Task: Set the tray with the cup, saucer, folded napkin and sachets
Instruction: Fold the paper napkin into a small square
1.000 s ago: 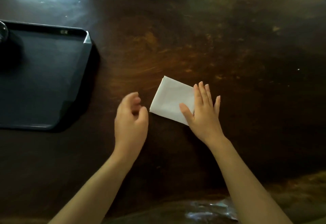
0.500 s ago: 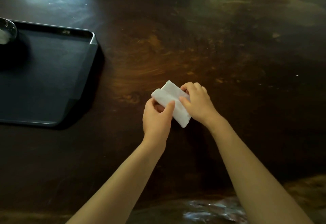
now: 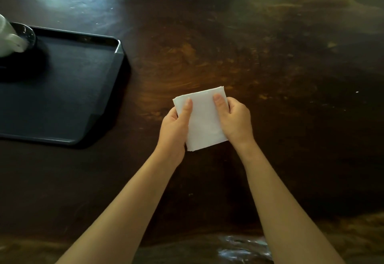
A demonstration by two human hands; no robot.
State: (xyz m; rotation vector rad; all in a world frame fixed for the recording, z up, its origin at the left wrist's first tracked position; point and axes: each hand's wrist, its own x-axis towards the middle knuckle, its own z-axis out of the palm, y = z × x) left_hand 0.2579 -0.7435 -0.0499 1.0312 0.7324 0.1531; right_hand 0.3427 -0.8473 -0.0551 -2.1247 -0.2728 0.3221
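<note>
I now have the folded napkin up off the dark table, my left hand and right hand each pinching a side edge, thumbs on top. A second ago it lay flat under my right palm, so folding looks finished. Well to the left of my left hand waits the tray, a white cup at its far corner.

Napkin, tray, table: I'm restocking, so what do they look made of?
Napkin: white paper or thin cloth, matte, layered edges showing; which, I cannot tell. Tray: dark, smooth, likely plastic, with a faint sheen on the rim. Table: dark polished wood, glossy, reflecting window light.
</note>
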